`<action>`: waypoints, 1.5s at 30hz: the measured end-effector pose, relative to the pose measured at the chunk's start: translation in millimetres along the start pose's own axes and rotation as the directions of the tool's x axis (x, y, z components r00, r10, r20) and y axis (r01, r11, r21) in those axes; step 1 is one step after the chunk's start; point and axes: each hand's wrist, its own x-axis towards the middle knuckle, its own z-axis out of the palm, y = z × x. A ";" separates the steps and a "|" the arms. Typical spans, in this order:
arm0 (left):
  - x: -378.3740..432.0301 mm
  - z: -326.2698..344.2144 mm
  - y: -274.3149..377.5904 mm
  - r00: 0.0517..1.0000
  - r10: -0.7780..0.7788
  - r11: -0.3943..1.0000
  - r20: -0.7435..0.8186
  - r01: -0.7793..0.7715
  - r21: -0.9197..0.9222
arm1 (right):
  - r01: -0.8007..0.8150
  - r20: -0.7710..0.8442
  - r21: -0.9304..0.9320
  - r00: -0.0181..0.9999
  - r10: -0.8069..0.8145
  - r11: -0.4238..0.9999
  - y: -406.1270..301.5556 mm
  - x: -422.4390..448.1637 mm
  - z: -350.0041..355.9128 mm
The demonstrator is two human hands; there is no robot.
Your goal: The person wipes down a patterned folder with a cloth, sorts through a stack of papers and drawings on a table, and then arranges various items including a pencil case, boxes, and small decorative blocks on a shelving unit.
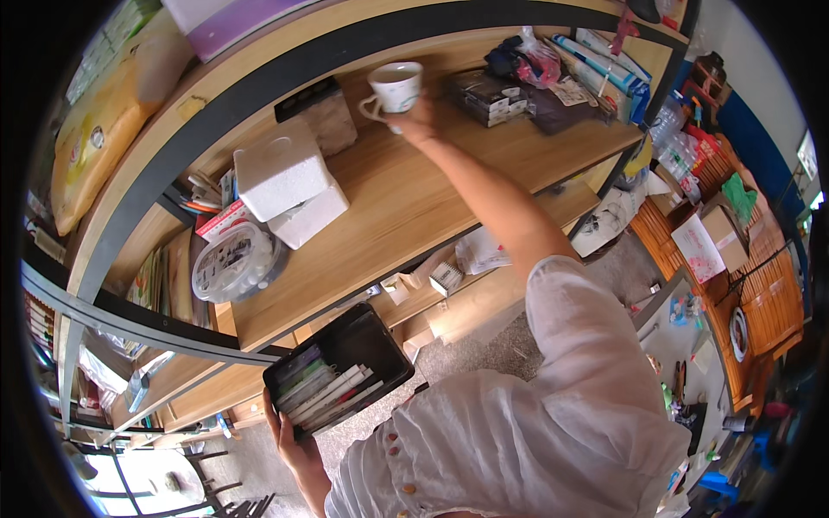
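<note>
My right hand [418,122] reaches to the back of a wooden shelf [388,194] and grips a white ceramic mug [396,87]. The mug stands upright with its handle to the left; whether its base touches the shelf is hard to tell. Lower down, in front of the shelf edge, my left hand [295,447] holds a black rectangular tray [372,340] by its near left side. Several white pens or markers [333,392] and some greenish clear packets [304,382] lie inside the tray, towards its left part.
White foam boxes [282,171] and a clear lidded plastic tub [234,262] occupy the shelf's left side. Small dark boxes [489,97], a pink plastic bag [539,65] and blue-edged folders [605,61] sit at its right. Black metal beams [175,152] frame the shelving.
</note>
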 end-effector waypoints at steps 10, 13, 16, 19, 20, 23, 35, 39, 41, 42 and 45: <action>1.2 5.8 2.4 1.000 -0.020 0.998 -0.011 0.019 -0.057 | -0.062 -0.069 -0.282 0.997 0.044 0.957 4.5 0.7 -32.5; -3.6 1.1 3.5 0.999 -0.002 0.998 -0.037 0.000 -0.058 | 0.068 -0.045 -0.366 0.995 -0.090 0.928 -18.5 -30.1 -34.6; -3.8 -1.7 0.7 1.000 0.008 0.996 -0.017 -0.010 -0.092 | 0.374 -0.030 -0.211 0.921 -0.389 0.903 -85.7 -45.5 -51.7; 0.3 4.3 3.5 1.000 -0.007 0.997 0.002 0.007 -0.078 | 0.531 0.165 -0.077 0.841 -0.515 0.844 -122.5 -28.8 -21.6; 0.4 6.7 3.7 1.000 0.001 0.999 -0.009 -0.002 -0.052 | 0.614 0.252 -0.120 0.779 -0.575 0.780 -127.8 -18.2 -7.9; -5.5 9.1 4.9 0.999 0.023 1.000 -0.034 -0.023 -0.007 | 0.709 0.497 -0.280 0.684 -0.534 0.647 -137.6 5.6 35.7; -8.3 1.1 0.3 1.000 0.005 0.996 0.011 -0.006 0.089 | 0.597 0.707 -0.584 0.707 -0.016 0.550 -159.5 31.5 42.1; -5.0 7.9 1.3 0.998 -0.048 0.997 0.029 0.046 0.067 | 0.393 0.638 -0.518 0.769 0.038 0.760 -148.2 32.8 9.6; -3.4 3.5 0.3 0.997 -0.066 0.995 0.039 0.062 0.076 | 0.342 0.557 -0.466 0.830 -0.030 0.816 -153.7 22.1 -8.3; -2.2 2.6 -0.4 0.996 -0.076 0.994 0.051 0.071 0.080 | 0.318 0.507 -0.440 0.860 -0.060 0.840 -156.0 18.7 -21.0; 3.2 12.6 -4.3 0.997 -0.066 0.996 0.045 0.063 0.067 | 0.298 0.524 -0.270 0.843 -0.120 0.915 -151.9 22.5 -65.2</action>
